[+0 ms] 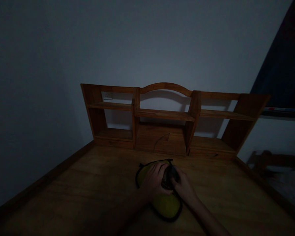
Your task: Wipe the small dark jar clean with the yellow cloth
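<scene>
Yellow-green pouch (166,206), trimmed in black, lies flat on a wide wooden tabletop (88,191) in a dim room, about midway between the left and right edges and a short way in front of the empty wooden shelf unit (164,114) that runs along the back edge. Both of the person's forearms come in from the front edge and meet over the pouch's upper half.

The left hand (155,179) rests palm down on the pouch, fingers close together and curled toward the centre. Whether it grips the fabric or only presses it flat cannot be told in this light. The right hand (184,187) comes in from the right, wrist low on the tabletop, fingers closed around a small dark object (168,175) sitting on the pouch between the two hands. What that object is stays unclear.

Judging by the grip, the work in hand is handling this dark piece at the pouch, with the left hand steadying the fabric. Any further move calls for that left hand to hold the pouch flat while the right works by feel in the poor light.
</scene>
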A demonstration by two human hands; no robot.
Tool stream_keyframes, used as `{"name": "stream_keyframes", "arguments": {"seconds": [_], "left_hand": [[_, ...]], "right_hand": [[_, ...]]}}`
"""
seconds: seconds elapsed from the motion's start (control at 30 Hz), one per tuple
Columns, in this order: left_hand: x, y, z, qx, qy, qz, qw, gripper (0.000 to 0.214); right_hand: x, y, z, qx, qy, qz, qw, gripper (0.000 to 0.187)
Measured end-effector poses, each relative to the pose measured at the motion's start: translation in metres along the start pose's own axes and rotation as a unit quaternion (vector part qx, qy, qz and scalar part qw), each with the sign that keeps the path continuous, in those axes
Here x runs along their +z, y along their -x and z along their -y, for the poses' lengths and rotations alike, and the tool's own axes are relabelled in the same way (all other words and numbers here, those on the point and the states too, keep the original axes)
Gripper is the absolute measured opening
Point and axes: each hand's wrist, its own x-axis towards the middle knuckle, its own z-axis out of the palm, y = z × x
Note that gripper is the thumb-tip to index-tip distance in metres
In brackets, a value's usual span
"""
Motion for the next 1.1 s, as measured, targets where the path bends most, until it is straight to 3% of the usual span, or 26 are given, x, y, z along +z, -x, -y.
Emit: {"name": "stream_keyframes", "arguments": {"seconds": [0.17,0.33,0.63,0.77,0.87,0.97,1.03,1.1], "left_hand": [[0.000,0.001,0.001,0.009,-0.008,0.007,1.000,0.089],[-0.005,-0.001,-0.005,-0.004,0.005,0.013,1.000,0.089],[-0.005,0.000,-0.008,-0.015,-0.006,-0.023,1.000,0.087],[-0.008,-0.001,-0.010,-0.044,-0.016,-0.052,0.998,0.086],[-0.010,-0.003,-0.009,-0.079,-0.004,-0.077,0.994,0.085],[-0.012,-0.003,-0.007,-0.107,0.035,-0.089,0.990,0.085],[-0.013,-0.003,-0.007,-0.116,0.071,-0.103,0.985,0.085],[-0.016,-0.003,-0.009,-0.117,0.103,-0.115,0.981,0.083]], "right_hand": [[0.004,-0.001,-0.003,-0.010,-0.025,-0.010,1.000,0.040],[-0.007,0.000,0.012,0.002,0.009,0.008,1.000,0.029],[-0.012,0.003,0.013,-0.045,0.037,0.010,0.998,0.034],[-0.008,0.001,0.015,-0.004,-0.075,-0.019,0.997,0.035],[-0.004,-0.003,0.022,0.089,-0.261,-0.023,0.961,0.042],[-0.001,-0.007,0.024,0.163,-0.436,-0.005,0.885,0.044],[-0.003,-0.008,0.024,0.175,-0.506,0.019,0.844,0.041],[-0.007,-0.007,0.024,0.166,-0.538,0.057,0.824,0.035]]}}
